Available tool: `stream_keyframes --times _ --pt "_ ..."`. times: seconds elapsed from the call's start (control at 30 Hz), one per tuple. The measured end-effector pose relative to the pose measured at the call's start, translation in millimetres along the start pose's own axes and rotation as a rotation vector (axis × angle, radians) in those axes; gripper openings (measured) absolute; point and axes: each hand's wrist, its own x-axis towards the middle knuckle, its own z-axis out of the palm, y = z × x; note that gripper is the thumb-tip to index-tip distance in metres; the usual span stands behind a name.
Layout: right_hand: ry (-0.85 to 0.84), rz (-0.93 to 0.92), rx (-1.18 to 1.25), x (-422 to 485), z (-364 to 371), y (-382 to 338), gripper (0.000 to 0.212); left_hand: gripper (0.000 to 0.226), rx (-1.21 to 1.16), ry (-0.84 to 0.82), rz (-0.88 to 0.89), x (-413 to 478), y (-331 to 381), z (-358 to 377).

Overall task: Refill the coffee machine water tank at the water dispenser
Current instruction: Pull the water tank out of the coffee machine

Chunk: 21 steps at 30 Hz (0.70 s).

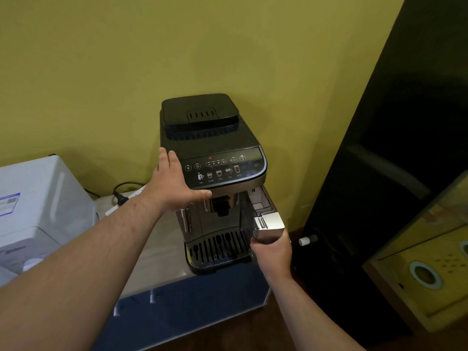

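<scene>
Gripping the silver front end of the water tank (269,228), the right hand (272,252) is closed around it from below and in front, fingers wrapped on the left edge and thumb side against the face. The tank sits in its slot along the right flank of the coffee machine (215,160) and is drawn partway forward, so that its open top with a pale insert shows behind the silver face. The left hand (174,183) lies flat and open on the machine's front left corner beside the control panel (220,168), fingers spread and holding nothing; it appears to brace the body against the pull.

Judged from this position, the step in hand is extraction of the tank, the first stage of the refill; filling at the dispenser is not yet begun. The tank's long axis runs front to back, parallel to the machine's side, with its silver end pointing toward the person and its far end hidden inside the housing. The next move likely calls for a straight pull along that axis, kept level so that no remaining water spills, with the left hand holding the machine steady on the desk (162,249).

A drip tray (217,247) lies just left of the right hand. A white appliance (43,198) stands at the far left of the desk; whether it is the dispenser cannot be told.
</scene>
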Motion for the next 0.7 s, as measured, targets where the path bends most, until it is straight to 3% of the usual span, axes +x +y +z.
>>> stream_keyframes --times 0.7 --pt "0.028 0.053 -0.045 -91.0 -107.1 18.7 0.063 0.142 -0.037 0.046 -0.024 8.5 -5.0 7.8"
